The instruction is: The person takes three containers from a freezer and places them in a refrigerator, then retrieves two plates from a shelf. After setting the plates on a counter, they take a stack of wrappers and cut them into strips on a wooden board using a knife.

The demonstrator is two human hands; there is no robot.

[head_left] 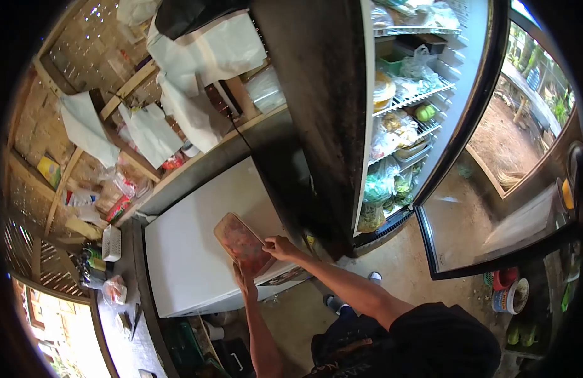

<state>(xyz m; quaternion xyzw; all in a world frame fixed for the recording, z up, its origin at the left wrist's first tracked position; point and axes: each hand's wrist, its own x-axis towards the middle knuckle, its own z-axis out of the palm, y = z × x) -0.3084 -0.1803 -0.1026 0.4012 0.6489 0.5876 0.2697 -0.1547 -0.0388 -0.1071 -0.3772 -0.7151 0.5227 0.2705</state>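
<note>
A rectangular, clear-looking container (241,240) with a pale rim and reddish contents, which I cannot identify, is tilted over the front part of a white chest freezer (184,236). My left hand (245,281) grips its near left edge, with the fingertips partly hidden against it. On the right side, my right hand (280,248) is closed on the container's edge. Whether the container touches the freezer top is hard to tell.
A tall fridge (405,101) stands at the right, its glass door (486,233) swung wide over the floor. Bagged food fills its racks. A cluttered wooden shelf (203,142) runs behind the freezer. To the left is a counter (131,340) with a knife (136,320). Buckets (510,296) stand at lower right.
</note>
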